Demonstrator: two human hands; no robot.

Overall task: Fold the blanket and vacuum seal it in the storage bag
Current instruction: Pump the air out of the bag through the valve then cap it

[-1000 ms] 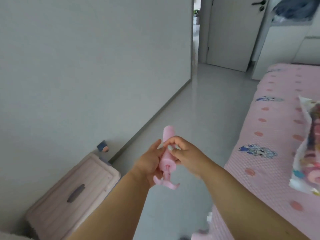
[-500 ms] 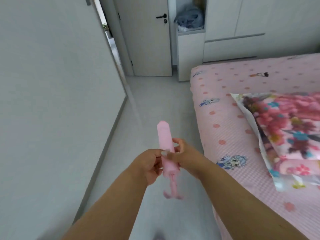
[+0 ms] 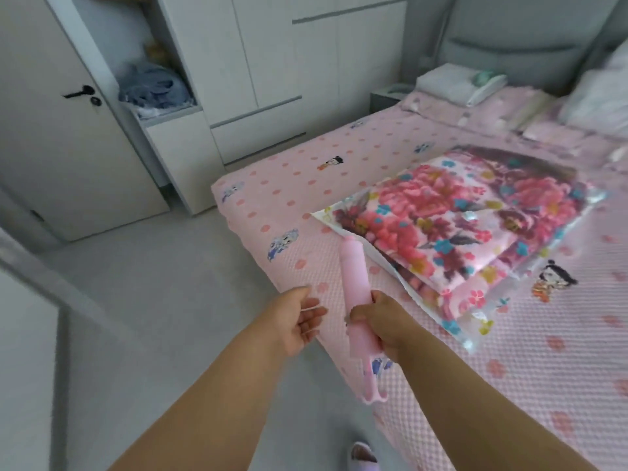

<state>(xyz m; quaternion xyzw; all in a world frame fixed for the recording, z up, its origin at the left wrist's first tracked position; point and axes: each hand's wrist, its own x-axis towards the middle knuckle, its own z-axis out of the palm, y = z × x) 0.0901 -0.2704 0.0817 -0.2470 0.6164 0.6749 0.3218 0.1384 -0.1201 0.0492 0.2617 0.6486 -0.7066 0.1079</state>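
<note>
A folded floral blanket (image 3: pixel 455 226) lies inside a clear storage bag (image 3: pixel 482 331) on the pink bed (image 3: pixel 339 158). A small round valve (image 3: pixel 471 216) shows on top of the bag. My right hand (image 3: pixel 377 324) grips a pink hand pump (image 3: pixel 356 283) around its middle, its tip pointing toward the bag's near left corner and its handle hanging below my fist. My left hand (image 3: pixel 295 317) hovers just left of the pump with loose fingers, holding nothing. Both hands are over the bed's front left edge.
A white door (image 3: pixel 68 130) and white wardrobe (image 3: pixel 272 62) with a shelf of blue clothes (image 3: pixel 153 90) stand behind the grey floor. Folded bedding (image 3: pixel 458 83) and pillows sit by the grey headboard (image 3: pixel 526 45). A slipper (image 3: pixel 363 460) shows at the bottom.
The view swung right from the wall and floor to the bed. My left hand let go of the pump and opened; my right hand still holds it.
</note>
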